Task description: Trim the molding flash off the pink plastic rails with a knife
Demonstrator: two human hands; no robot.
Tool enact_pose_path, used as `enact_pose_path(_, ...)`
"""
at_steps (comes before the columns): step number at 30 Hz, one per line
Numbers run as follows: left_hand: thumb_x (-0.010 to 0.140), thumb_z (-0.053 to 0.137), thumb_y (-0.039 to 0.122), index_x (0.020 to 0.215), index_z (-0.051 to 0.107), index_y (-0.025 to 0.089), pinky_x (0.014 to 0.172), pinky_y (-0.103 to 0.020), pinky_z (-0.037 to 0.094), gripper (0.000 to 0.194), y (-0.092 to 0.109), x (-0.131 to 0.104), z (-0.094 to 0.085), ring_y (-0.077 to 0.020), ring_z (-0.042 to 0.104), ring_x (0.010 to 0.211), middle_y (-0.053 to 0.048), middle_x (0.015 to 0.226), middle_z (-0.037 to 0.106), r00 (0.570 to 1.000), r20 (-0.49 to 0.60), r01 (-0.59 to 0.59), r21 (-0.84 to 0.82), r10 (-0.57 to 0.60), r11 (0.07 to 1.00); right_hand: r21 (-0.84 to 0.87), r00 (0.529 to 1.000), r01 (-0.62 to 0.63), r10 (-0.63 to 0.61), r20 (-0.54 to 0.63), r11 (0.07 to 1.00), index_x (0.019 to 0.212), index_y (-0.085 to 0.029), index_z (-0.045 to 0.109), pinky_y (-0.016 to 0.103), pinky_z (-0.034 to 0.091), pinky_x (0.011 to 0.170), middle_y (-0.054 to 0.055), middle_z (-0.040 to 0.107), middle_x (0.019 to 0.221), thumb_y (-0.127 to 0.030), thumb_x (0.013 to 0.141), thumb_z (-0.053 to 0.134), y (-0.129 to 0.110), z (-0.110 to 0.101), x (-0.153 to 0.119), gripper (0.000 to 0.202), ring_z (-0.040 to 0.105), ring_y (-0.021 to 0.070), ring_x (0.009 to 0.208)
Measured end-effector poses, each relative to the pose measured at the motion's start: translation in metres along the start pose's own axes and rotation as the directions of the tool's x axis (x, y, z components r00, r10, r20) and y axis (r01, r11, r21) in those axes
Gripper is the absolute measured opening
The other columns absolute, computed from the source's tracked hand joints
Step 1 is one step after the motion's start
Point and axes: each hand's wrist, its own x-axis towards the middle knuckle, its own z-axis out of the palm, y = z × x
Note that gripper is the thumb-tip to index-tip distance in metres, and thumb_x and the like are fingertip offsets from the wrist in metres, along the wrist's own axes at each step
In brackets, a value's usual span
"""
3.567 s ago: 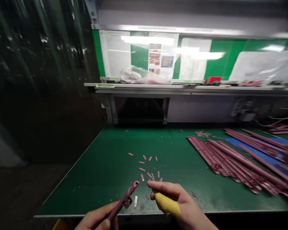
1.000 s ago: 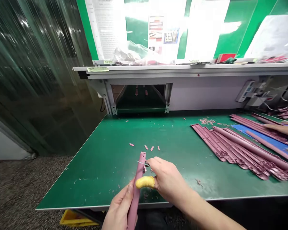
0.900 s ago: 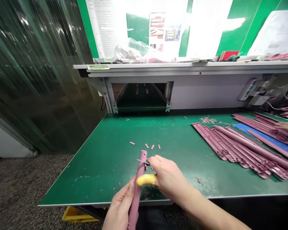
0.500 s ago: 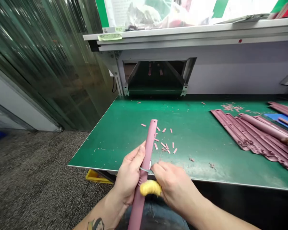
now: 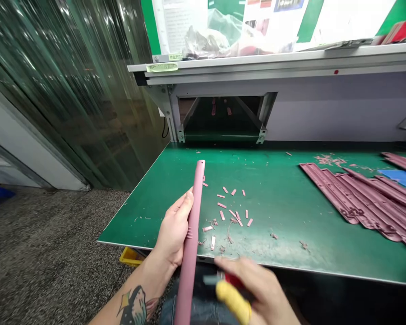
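My left hand (image 5: 176, 225) is wrapped around a long dusky-pink plastic strip (image 5: 195, 203), thumb on its face. The strip tilts up over the front edge of the bench, its lower end running out of view at the bottom. Several small ridges mark its left side near my palm. To the right of the strip, my right hand (image 5: 260, 289) is blurred but closed on a small knife (image 5: 210, 280) with a grey blade and something red at its grip. The thumb seems to wear a yellow ribbed cover (image 5: 232, 300). The blade is apart from the strip.
Small pink offcuts (image 5: 222, 215) and shavings lie scattered on the green bench (image 5: 145, 198). Many pink parts (image 5: 358, 198) are piled at the right by a blue sheet (image 5: 404, 179). A conveyor opening (image 5: 223, 119) sits behind; a yellow bin (image 5: 130, 256) is below.
The knife has come off the strip, down and right. Fresh offcuts show near the bench edge. Another person's hand and one pink piece at the right pile are gone from view.
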Motion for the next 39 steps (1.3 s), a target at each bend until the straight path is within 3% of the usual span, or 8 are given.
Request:
enact_pose_path(4, 0.082, 0.063, 0.047, 0.118, 0.064, 0.024, 0.036, -0.013, 0.033, 0.043, -0.008, -0.012, 0.004, -0.0032, 0.037, 0.04, 0.008, 0.052, 0.042, 0.999, 0.012, 0.041, 0.057, -0.042, 0.998, 0.101, 0.97, -0.01, 0.034, -0.239, 0.995, 0.111, -0.016, 0.066, 0.029, 0.049, 0.067, 0.009, 0.069, 0.086, -0.024, 0.088, 0.061, 0.011, -0.006, 0.025, 0.025, 0.062, 0.0179, 0.074)
enact_pose_path(11, 0.083, 0.062, 0.046, 0.123, 0.062, 0.027, 0.039, -0.011, 0.035, 0.044, -0.011, -0.019, 0.009, -0.0029, 0.041, 0.044, 0.007, 0.056, 0.049, 0.996, 0.036, 0.076, 0.086, -0.079, 0.993, 0.004, 0.938, 0.056, -0.051, -0.344, 0.998, 0.109, -0.019, 0.068, 0.029, 0.048, 0.062, 0.005, 0.069, 0.082, -0.018, 0.085, 0.064, 0.019, -0.002, 0.03, 0.024, 0.06, 0.0163, 0.069)
enact_pose_path(22, 0.081, 0.064, 0.044, 0.125, 0.06, 0.021, 0.033, -0.017, 0.031, 0.051, -0.016, -0.042, 0.021, -0.0064, 0.035, 0.034, 0.006, 0.042, 0.045, 0.976, 0.137, 0.155, 0.094, -0.167, 0.983, -0.087, 0.877, -0.011, -0.032, -0.479, 0.996, 0.101, -0.019, 0.072, 0.026, 0.049, 0.065, 0.004, 0.072, 0.083, -0.022, 0.084, 0.065, 0.025, -0.055, 0.06, 0.019, 0.063, 0.0143, 0.071)
enact_pose_path(28, 0.075, 0.07, 0.046, 0.122, 0.062, 0.02, 0.033, -0.017, 0.026, 0.054, -0.024, -0.051, 0.016, -0.0051, 0.031, 0.036, 0.005, 0.049, 0.046, 0.955, 0.216, 0.199, 0.054, -0.206, 0.979, -0.048, 0.788, -0.107, 0.055, -0.613, 0.993, 0.107, -0.02, 0.069, 0.025, 0.047, 0.07, 0.003, 0.068, 0.088, -0.024, 0.089, 0.057, 0.036, -0.077, 0.069, 0.022, 0.061, 0.0138, 0.078)
enact_pose_path(30, 0.071, 0.074, 0.042, 0.122, 0.06, 0.022, 0.033, -0.015, 0.024, 0.056, -0.026, -0.05, 0.009, -0.0036, 0.029, 0.039, 0.005, 0.056, 0.047, 0.949, 0.236, 0.203, 0.059, -0.211, 0.977, 0.05, 0.802, -0.134, 0.138, -0.581, 0.99, 0.113, -0.022, 0.064, 0.023, 0.045, 0.063, 0.0, 0.063, 0.078, -0.026, 0.095, 0.048, 0.039, -0.078, 0.066, 0.025, 0.057, 0.0123, 0.069)
enact_pose_path(33, 0.075, 0.071, 0.04, 0.116, 0.062, 0.019, 0.038, -0.015, 0.031, 0.047, -0.03, -0.044, -0.002, -0.004, 0.036, 0.042, 0.005, 0.059, 0.047, 0.954, 0.203, 0.19, 0.164, -0.222, 0.968, 0.126, 0.886, -0.137, 0.179, -0.428, 0.982, 0.11, -0.022, 0.062, 0.022, 0.038, 0.053, -0.003, 0.052, 0.065, -0.032, 0.098, 0.039, 0.039, -0.07, 0.059, 0.028, 0.047, 0.0112, 0.056)
enact_pose_path(36, 0.079, 0.065, 0.045, 0.115, 0.061, 0.018, 0.041, -0.017, 0.039, 0.045, -0.033, -0.038, -0.006, -0.0062, 0.045, 0.045, 0.002, 0.064, 0.053, 0.968, 0.148, 0.171, 0.212, -0.205, 0.962, 0.041, 0.948, -0.096, 0.104, -0.299, 0.995, 0.092, -0.019, 0.063, 0.023, 0.039, 0.058, 0.0, 0.058, 0.071, -0.039, 0.098, 0.039, 0.036, -0.056, 0.056, 0.032, 0.051, 0.0127, 0.062)
enact_pose_path(39, 0.074, 0.069, 0.048, 0.126, 0.053, 0.024, 0.034, -0.015, 0.034, 0.059, -0.036, -0.038, -0.003, -0.0052, 0.043, 0.038, 0.003, 0.065, 0.056, 0.97, 0.11, 0.195, 0.183, -0.217, 0.964, -0.111, 0.972, -0.057, 0.03, -0.232, 0.992, 0.092, -0.018, 0.063, 0.026, 0.04, 0.064, 0.004, 0.064, 0.081, -0.054, 0.093, 0.043, 0.034, -0.047, 0.061, 0.041, 0.057, 0.0164, 0.072)
